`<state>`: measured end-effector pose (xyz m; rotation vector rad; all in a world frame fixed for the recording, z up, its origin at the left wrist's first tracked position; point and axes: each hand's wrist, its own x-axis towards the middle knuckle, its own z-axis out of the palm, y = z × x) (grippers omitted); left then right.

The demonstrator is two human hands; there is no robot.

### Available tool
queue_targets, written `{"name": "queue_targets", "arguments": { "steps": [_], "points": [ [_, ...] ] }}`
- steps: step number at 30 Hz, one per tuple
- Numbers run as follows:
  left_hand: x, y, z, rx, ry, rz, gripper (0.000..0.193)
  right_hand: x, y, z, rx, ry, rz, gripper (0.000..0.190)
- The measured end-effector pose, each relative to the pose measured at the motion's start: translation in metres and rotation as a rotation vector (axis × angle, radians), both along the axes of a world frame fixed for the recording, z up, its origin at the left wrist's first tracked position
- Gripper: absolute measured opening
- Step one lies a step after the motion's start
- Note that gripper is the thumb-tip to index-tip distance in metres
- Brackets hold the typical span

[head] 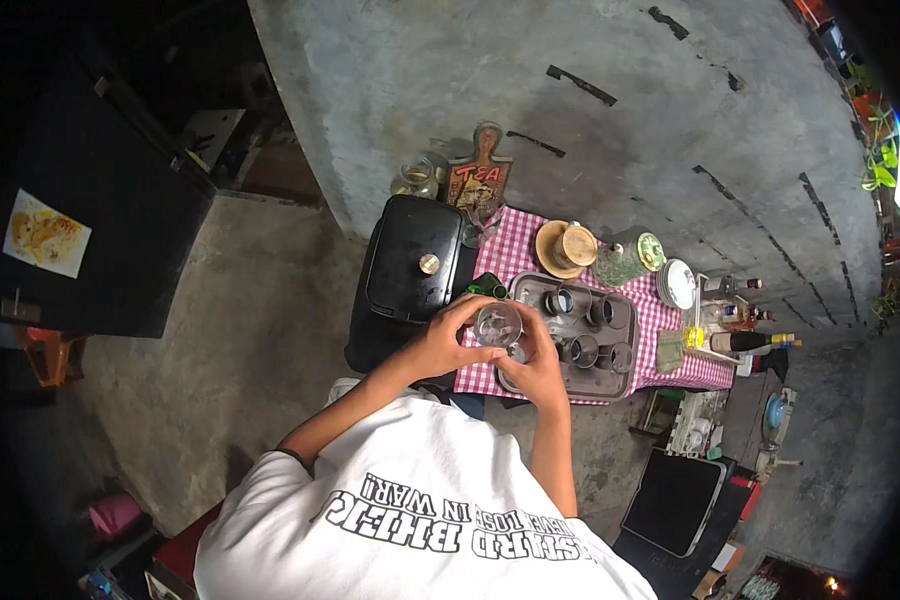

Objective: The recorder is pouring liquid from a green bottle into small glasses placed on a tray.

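Between my left hand (446,335) and my right hand (534,347) is a clear drinking glass (498,325), its round rim facing up. Fingers of both hands curl around its sides, with the thumbs meeting near its lower edge. Just beyond and to the right lies a brown plastic tray (616,395) that bears several glasses, one of them a glass (583,350) close to my right hand. A green glass bottle (487,286) is partly hidden behind my fingers.
A red checkered tablecloth (504,255) covers the table. Left stands a black lidded container (412,259). Along the wall are a wooden tea sign (478,176), a wooden-lidded cup (574,247), a green-lidded glass jar (621,264), stacked plates (676,283) and a rack with bottles (746,342).
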<state>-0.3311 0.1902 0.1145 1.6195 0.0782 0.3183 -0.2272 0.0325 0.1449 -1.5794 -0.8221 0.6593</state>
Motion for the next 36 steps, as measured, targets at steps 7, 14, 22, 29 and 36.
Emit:
{"name": "queue_targets", "arguments": {
  "steps": [7,14,22,29,36],
  "points": [
    [-0.011,0.012,0.004,0.061,-0.089,0.086,0.068,-0.012,0.012,0.007,-0.031,-0.134,0.012,0.072],
    [-0.021,0.024,0.019,-0.046,-0.125,0.156,0.063,0.004,0.006,-0.004,-0.14,-0.103,-0.032,0.088],
    [-0.024,0.036,0.013,-0.027,-0.167,0.254,0.064,0.037,-0.007,-0.063,-0.364,-0.123,-0.164,0.096],
    [-0.024,0.037,0.013,-0.034,-0.193,0.254,0.064,0.061,0.0,-0.148,-0.406,-0.224,-0.181,0.105],
    [-0.031,0.043,0.017,-0.071,-0.16,0.202,0.059,0.042,0.022,-0.159,-0.283,-0.067,-0.172,0.095]
  ]
}}
